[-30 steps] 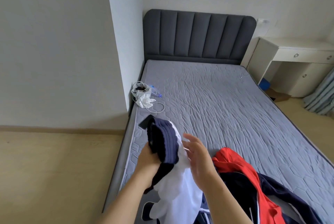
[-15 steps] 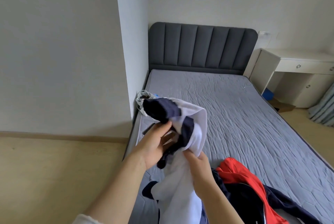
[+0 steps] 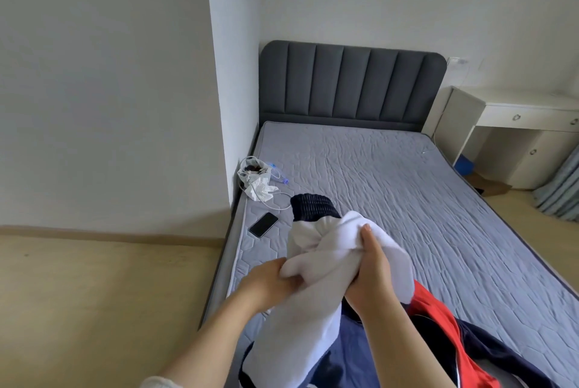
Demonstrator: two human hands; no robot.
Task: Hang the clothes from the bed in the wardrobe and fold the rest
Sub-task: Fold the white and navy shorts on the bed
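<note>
From the head camera I see both hands holding one white garment (image 3: 316,287) with a dark navy ribbed cuff (image 3: 313,206), lifted above the near end of the bed (image 3: 407,187). The left hand (image 3: 266,281) grips a bunch of the white cloth from the left, and its fingertips are buried in the folds, so I cannot count them. The right hand (image 3: 369,274) pinches the cloth from the right with the thumb pointing up; its other fingers are hidden behind the fabric. What kind of garment it is, I cannot tell, because it is crumpled and its lower part is cut off by the bottom edge.

Under the right forearm lies a red and navy jacket (image 3: 438,325) on the mattress, also cut off at the bottom edge. Near the wall corner I see a crumpled white bag (image 3: 255,180) with something dark inside that I cannot make out, a white cable (image 3: 275,204) beside it, and a black phone (image 3: 263,224) lying flat near the mattress edge.

Compared with half a second ago, the hands are lower and closer together, the navy cuff now stands at the far top of the bundle, and the phone, then mostly covered by the garment, is fully visible.
</note>
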